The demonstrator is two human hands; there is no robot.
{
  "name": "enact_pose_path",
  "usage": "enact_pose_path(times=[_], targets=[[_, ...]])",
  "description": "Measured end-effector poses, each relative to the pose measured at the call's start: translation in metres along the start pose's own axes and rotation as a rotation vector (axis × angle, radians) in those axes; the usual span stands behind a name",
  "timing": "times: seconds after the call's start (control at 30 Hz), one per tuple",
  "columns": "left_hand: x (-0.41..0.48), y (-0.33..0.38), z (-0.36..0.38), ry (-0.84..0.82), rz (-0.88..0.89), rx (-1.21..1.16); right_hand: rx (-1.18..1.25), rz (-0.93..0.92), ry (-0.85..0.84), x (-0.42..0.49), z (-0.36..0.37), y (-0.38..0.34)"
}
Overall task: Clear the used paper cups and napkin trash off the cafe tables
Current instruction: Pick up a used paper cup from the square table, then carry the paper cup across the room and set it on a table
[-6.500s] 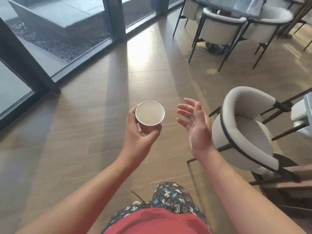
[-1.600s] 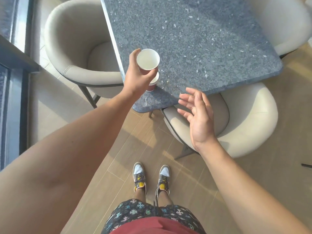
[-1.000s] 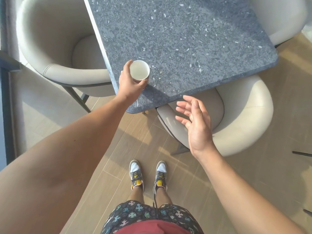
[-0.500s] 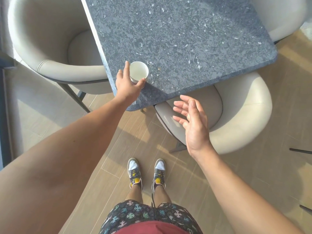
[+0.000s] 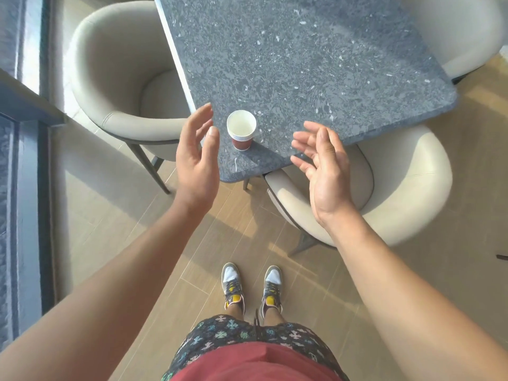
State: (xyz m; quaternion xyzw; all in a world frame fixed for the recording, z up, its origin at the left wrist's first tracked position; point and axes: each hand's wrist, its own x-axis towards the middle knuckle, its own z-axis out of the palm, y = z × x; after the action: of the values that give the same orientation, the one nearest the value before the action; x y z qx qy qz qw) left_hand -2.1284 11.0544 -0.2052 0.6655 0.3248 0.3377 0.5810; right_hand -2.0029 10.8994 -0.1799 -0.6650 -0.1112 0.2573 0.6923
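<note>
One red paper cup [image 5: 241, 130] is standing at the grey speckled stone table [image 5: 302, 64]'s six-o'clock corner, with the left hand [image 5: 196, 160] at nine and the right hand [image 5: 321, 166] at three hovering loose, empty. Three cream armchairs [image 5: 115, 78] are surrounding it.

Bare-armed person wears red shirt [image 5: 258, 364], patterned dark shorts [image 5: 228, 336], grey-white-yellow sneakers [image 5: 233, 287].

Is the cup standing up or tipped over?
Standing up. The cup sits on its red base on the table, with its round white mouth facing up.
</note>
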Motion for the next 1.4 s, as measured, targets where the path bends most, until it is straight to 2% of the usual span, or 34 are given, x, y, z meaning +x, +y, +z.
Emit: enact_pose_path(times=[0.17, 0.3, 0.6, 0.67, 0.73, 0.9, 1.07, 1.4], targets=[[-0.02, 0.027, 0.004, -0.074, 0.046, -0.035, 0.019, -0.036, 0.053, -0.015, -0.01, -0.01], [-0.033, 0.046, 0.031, -0.216, 0.095, -0.046, 0.042, -0.066, 0.176, -0.038, -0.038, -0.017], [-0.112, 0.085, 0.138, -0.627, 0.138, -0.085, 0.079, -0.168, 0.567, -0.137, -0.155, -0.026], [-0.159, 0.096, 0.176, -0.795, 0.16, -0.105, 0.099, -0.201, 0.723, -0.187, -0.202, -0.027], [-0.173, 0.097, 0.188, -0.827, 0.128, -0.116, 0.079, -0.183, 0.753, -0.204, -0.214, -0.026], [-0.297, 0.122, 0.254, -1.1, 0.137, -0.165, 0.112, -0.24, 1.038, -0.33, -0.3, -0.02], [-0.441, 0.141, 0.298, -1.367, 0.17, -0.201, 0.11, -0.266, 1.254, -0.471, -0.368, -0.004], [-0.72, 0.172, 0.343, -1.845, 0.127, -0.275, 0.158, -0.247, 1.769, -0.725, -0.44, 0.027]])
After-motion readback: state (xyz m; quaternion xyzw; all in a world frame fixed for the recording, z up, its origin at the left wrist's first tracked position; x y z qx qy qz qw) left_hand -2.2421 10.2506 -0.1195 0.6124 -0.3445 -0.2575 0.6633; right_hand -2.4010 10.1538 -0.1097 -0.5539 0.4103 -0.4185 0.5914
